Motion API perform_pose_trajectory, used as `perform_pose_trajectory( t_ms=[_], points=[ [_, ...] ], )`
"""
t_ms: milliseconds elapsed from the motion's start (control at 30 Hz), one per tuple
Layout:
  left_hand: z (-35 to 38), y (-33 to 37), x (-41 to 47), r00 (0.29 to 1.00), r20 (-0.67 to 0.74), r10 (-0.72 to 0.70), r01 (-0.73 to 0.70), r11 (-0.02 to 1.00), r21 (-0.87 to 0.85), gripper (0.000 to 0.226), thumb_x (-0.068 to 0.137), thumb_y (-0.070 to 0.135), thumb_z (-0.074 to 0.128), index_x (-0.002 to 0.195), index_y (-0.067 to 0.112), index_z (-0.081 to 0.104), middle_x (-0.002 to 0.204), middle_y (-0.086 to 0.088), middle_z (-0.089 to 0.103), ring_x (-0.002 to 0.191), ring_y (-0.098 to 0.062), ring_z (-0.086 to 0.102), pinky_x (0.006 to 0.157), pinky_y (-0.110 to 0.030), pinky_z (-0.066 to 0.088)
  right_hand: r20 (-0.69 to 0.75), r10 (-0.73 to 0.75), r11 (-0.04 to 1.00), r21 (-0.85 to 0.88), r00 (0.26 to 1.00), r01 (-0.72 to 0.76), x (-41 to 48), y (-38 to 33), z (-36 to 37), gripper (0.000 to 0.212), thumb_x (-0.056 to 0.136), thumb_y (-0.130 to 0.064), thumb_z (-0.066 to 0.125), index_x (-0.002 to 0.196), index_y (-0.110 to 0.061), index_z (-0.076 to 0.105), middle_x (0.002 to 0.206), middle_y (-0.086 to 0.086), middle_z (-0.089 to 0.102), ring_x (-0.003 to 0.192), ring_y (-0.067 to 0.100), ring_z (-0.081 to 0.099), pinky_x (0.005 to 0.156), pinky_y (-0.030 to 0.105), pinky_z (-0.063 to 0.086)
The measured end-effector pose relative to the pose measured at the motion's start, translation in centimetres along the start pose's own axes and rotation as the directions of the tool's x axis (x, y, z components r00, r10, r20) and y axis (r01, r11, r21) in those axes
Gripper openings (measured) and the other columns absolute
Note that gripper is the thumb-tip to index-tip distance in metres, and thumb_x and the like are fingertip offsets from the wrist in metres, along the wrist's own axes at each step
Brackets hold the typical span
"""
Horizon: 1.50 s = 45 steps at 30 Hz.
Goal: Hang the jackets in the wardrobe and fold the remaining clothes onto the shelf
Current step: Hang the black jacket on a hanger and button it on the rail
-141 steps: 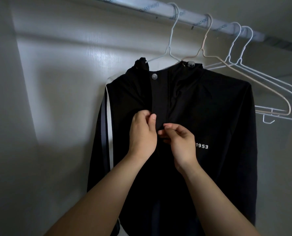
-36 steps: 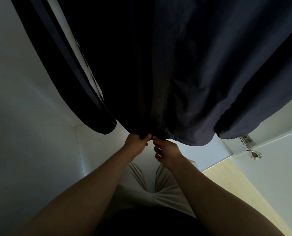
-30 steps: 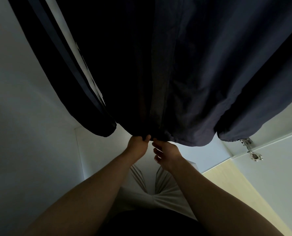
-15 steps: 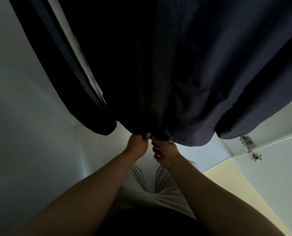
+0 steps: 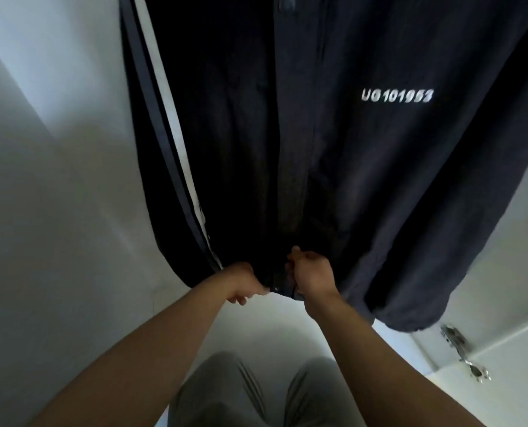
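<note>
Fingers (image 5: 258, 290) of the left hand (image 5: 241, 280) were curled together and pinched on the left front edge of the jacket (image 5: 333, 164) at its hem; fingers (image 5: 293, 257) of the right hand (image 5: 310, 274) were clamped on the right front edge just beside them. The dark jacket hung inside the wardrobe, its top cut off by the frame, so hanger and rail were not visible. A small snap (image 5: 276, 289) showed at the hem between the two hands.

Risks, judged from this pose: both hands pulled on the hem from below, so a hard tug could likely drag the jacket off its hanger or skew it on the shoulders. If the two front edges were misaligned, the bottom fastening could close crooked and leave the front puckered. The fabric looked thin and slippery and might slide out of the pinch.

Around: a striped sleeve (image 5: 176, 180) hung at the jacket's left side, close to the left wrist, and could get caught in the closing. White lettering (image 5: 396, 96) sat on the chest. The white wardrobe wall (image 5: 56, 211) stood close on the left. A metal hinge (image 5: 463, 352) sat on the door panel at the right, well apart from the hands. The person's grey trousers (image 5: 256, 392) showed below. No shelf or other clothes were in view. Nothing stood between hands and hem.
</note>
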<state>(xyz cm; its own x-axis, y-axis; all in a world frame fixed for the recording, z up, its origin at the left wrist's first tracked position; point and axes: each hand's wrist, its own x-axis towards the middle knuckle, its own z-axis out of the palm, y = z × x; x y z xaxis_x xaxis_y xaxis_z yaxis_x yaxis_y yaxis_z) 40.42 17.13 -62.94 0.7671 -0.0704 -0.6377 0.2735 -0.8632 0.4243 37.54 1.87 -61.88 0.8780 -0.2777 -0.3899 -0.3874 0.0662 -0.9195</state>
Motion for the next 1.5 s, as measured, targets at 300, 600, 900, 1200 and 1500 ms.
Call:
perform_pose_trajectory(
  t_ms=[300, 600, 900, 1200, 1500],
  points=[
    [-18.1, 7.8, -11.8, 0.516, -0.808, 0.284, -0.356, 0.929, 0.099, 0.022, 0.093, 0.035, 0.065, 0.079, 0.018, 0.07, 0.079, -0.003, 0.071, 0.078, -0.023, 0.069, 0.075, -0.032, 0.058, 0.009, -0.649, 0.748, -0.17, 0.76, 0.641, -5.6, -19.9, 0.4, 0.023, 0.096, -0.042, 0.059, 0.088, -0.021, 0.067, 0.08, -0.005, 0.071, 0.083, 0.02, 0.069, 0.084, 0.043, 0.057],
    [-30.1, 10.0, -15.8, -0.022, -0.995, 0.093, -0.52, 0.849, 0.09, 0.065, 0.086, 0.052, 0.07, 0.13, 0.008, 0.05, 0.129, -0.013, 0.055, 0.121, -0.033, 0.053, 0.1, -0.042, 0.044, 0.308, -0.923, 0.016, -0.569, 0.231, 0.822, -12.2, -32.8, 3.4, 0.02, 0.094, -0.025, 0.058, 0.114, -0.021, 0.06, 0.111, 0.005, 0.061, 0.101, 0.027, 0.061, 0.083, 0.036, 0.051],
    [-32.2, 9.1, -13.3, 0.229, -0.936, 0.268, -0.839, 0.542, -0.05, 0.007, 0.1, 0.032, 0.058, 0.104, 0.035, 0.063, 0.094, 0.015, 0.07, 0.098, -0.017, 0.069, 0.073, -0.023, 0.048, 0.509, -0.857, -0.402, -0.754, 0.076, 0.52, -12.9, -37.6, 7.3, 0.037, 0.091, -0.011, 0.054, 0.127, -0.012, 0.053, 0.137, 0.008, 0.043, 0.117, 0.03, 0.047, 0.074, 0.037, 0.04],
    [-33.2, 7.0, -13.8, 0.421, -0.866, 0.269, -0.905, 0.194, -0.38, 0.024, 0.101, 0.011, 0.055, 0.115, -0.004, 0.069, 0.111, -0.018, 0.072, 0.103, -0.03, 0.068, 0.095, -0.039, 0.051, 0.477, -0.855, -0.414, -0.864, 0.204, 0.287, -11.8, -41.1, 9.1, 0.058, 0.093, -0.008, 0.047, 0.15, -0.004, 0.033, 0.145, 0.014, 0.039, 0.101, 0.031, 0.062, 0.048, 0.034, 0.029],
    [-33.7, 8.1, -11.8, 0.161, -0.987, 0.021, -0.768, 0.631, -0.112, 0.031, 0.103, 0.017, 0.042, 0.084, 0.005, 0.063, 0.087, -0.013, 0.067, 0.084, -0.029, 0.06, 0.076, -0.04, 0.046, 0.491, -0.862, -0.41, -0.823, 0.127, 0.394, -12.0, -40.7, 9.3, 0.028, 0.094, -0.01, 0.047, 0.122, -0.008, 0.05, 0.125, 0.011, 0.048, 0.089, 0.03, 0.06, 0.051, 0.035, 0.028]
  ],
)
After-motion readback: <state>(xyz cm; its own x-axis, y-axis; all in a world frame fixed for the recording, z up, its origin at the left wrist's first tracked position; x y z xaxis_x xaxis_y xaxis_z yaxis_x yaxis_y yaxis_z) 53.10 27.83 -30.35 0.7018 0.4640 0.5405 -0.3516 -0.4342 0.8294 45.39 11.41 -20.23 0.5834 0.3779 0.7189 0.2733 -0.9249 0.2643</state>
